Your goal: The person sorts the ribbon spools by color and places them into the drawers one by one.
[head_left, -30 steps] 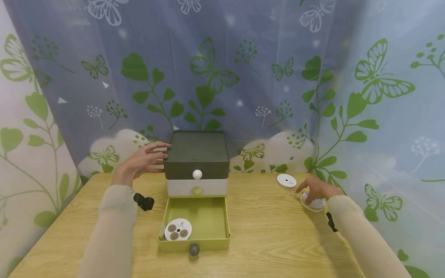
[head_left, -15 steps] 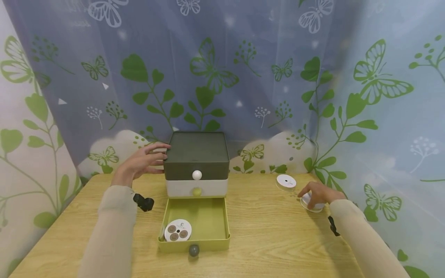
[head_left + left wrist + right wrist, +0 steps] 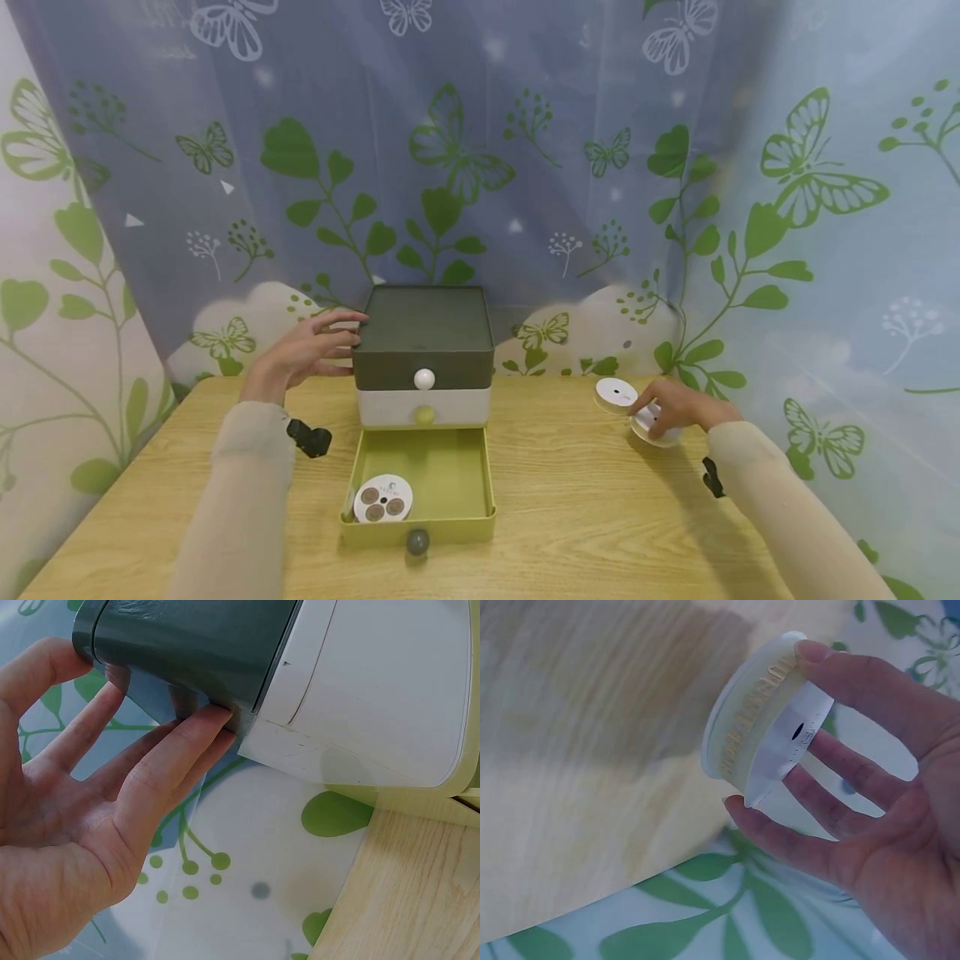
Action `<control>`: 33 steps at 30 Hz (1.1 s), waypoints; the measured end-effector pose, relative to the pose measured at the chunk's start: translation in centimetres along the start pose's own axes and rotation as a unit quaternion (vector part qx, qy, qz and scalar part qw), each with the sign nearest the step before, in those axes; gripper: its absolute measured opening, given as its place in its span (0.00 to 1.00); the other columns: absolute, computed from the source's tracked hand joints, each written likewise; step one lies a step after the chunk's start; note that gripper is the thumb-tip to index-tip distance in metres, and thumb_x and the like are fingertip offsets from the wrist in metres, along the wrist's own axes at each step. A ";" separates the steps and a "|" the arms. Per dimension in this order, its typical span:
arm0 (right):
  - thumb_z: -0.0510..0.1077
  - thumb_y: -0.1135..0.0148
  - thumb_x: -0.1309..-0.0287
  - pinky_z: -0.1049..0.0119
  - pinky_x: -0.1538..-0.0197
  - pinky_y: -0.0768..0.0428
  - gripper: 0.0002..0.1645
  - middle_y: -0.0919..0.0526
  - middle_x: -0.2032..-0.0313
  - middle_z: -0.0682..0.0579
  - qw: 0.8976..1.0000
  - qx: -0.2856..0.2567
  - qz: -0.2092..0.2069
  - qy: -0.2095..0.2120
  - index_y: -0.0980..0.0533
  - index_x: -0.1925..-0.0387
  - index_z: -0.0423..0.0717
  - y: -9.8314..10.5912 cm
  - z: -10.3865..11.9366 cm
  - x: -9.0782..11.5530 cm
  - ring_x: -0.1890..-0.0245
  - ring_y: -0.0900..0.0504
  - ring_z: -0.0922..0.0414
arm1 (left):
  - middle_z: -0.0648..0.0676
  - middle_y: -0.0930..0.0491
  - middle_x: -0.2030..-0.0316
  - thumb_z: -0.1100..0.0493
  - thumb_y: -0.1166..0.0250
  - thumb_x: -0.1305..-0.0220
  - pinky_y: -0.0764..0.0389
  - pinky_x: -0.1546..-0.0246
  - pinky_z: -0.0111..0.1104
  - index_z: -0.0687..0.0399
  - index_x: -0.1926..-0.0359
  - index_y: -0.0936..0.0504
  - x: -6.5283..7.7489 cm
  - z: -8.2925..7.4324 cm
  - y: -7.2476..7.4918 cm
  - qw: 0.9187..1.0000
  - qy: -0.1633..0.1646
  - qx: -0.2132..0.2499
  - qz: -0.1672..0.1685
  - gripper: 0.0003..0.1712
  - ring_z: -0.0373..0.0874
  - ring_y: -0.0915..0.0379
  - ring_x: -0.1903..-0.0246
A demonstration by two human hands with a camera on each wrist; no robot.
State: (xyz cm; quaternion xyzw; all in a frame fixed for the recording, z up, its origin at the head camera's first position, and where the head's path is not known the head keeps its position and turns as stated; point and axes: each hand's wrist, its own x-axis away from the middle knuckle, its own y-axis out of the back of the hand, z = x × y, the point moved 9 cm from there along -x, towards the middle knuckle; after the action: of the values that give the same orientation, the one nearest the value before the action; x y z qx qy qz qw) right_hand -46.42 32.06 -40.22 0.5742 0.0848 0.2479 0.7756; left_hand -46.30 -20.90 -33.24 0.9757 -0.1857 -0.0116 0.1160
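Ribbon spool, round, white-flanged and cream-banded (image 3: 759,720), is pinched in my right hand (image 3: 678,404) near the worktop's (image 3: 562,500) far right corner; I'd grip its rims evenly, my spread left hand (image 3: 303,348) bracing the dark-green plastic box (image 3: 427,321).

From farther back, the head view is looking forward and down across the bench (image 3: 562,508). Close up, the left wrist view is facing the left grip (image 3: 86,817) and drawer unit (image 3: 199,645), the right one the right grip (image 3: 889,859) and ribbon spool (image 3: 772,724); the head view is sharing all four.
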 end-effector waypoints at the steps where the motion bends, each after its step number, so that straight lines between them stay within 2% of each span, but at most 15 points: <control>1: 0.33 0.20 0.59 0.40 0.43 0.19 0.28 0.15 0.44 0.36 1.000 0.002 0.000 0.003 0.13 0.49 0.40 0.1 0.4 -0.1 0.45 0.20 0.34 | 0.65 0.48 0.23 0.56 0.44 0.20 0.20 0.37 0.51 0.52 0.21 0.42 0.0 0.0 0.0 1.000 0.001 0.001 0.000 0.33 0.70 0.46 0.24; 10: 0.37 0.21 0.52 0.43 0.42 0.19 0.26 0.18 0.43 0.39 0.999 0.033 0.008 0.037 0.14 0.47 0.44 0.8 4.3 -0.8 0.44 0.20 0.39 | 0.66 0.47 0.25 0.56 0.44 0.20 0.20 0.36 0.52 0.53 0.20 0.43 0.2 -0.1 -0.3 1.000 -0.003 0.001 0.004 0.34 0.70 0.46 0.25; 15: 0.38 0.21 0.53 0.53 0.49 0.17 0.27 0.17 0.44 0.41 0.997 0.046 0.008 0.054 0.13 0.47 0.48 0.8 6.0 -1.2 0.47 0.19 0.46 | 0.66 0.48 0.23 0.56 0.44 0.20 0.20 0.36 0.52 0.54 0.20 0.43 0.1 -0.1 -0.3 1.000 -0.006 0.003 0.005 0.34 0.70 0.46 0.25; 18: 0.38 0.22 0.53 0.57 0.52 0.17 0.28 0.19 0.41 0.39 0.997 0.045 0.010 0.053 0.13 0.46 0.50 0.7 6.7 -1.5 0.46 0.20 0.46 | 0.66 0.49 0.23 0.56 0.43 0.21 0.20 0.37 0.51 0.54 0.21 0.42 0.1 0.0 -0.1 1.000 -0.005 0.004 0.005 0.34 0.70 0.47 0.24; 22: 0.38 0.22 0.51 0.54 0.51 0.17 0.28 0.21 0.37 0.38 0.998 0.038 0.022 0.047 0.14 0.44 0.51 0.6 7.7 -1.6 0.44 0.21 0.45 | 0.65 0.48 0.24 0.55 0.43 0.20 0.19 0.37 0.50 0.53 0.21 0.42 0.1 0.0 -0.1 1.000 -0.007 -0.003 0.005 0.33 0.69 0.46 0.25; 25: 0.39 0.22 0.50 0.53 0.51 0.16 0.28 0.21 0.38 0.40 0.997 0.044 0.026 0.051 0.14 0.44 0.52 0.5 8.7 -1.7 0.44 0.21 0.44 | 0.65 0.47 0.24 0.54 0.44 0.20 0.19 0.38 0.49 0.53 0.20 0.42 0.1 -0.1 -0.1 1.000 -0.007 -0.005 0.004 0.34 0.69 0.45 0.25; 33: 0.40 0.22 0.50 0.50 0.47 0.18 0.27 0.21 0.37 0.36 0.993 0.072 0.019 0.092 0.14 0.45 0.52 0.5 11.8 -1.6 0.43 0.20 0.41 | 0.66 0.47 0.24 0.56 0.44 0.20 0.19 0.38 0.49 0.53 0.20 0.43 0.2 -0.2 -0.1 1.000 -0.006 -0.006 0.000 0.34 0.68 0.44 0.26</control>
State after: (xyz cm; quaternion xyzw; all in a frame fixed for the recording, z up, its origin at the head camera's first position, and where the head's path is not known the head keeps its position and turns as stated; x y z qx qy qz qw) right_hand -42.99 21.38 -36.19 0.6053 0.1622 0.3077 0.7160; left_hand -46.06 -20.80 -33.06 0.9749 -0.1862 -0.0187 0.1205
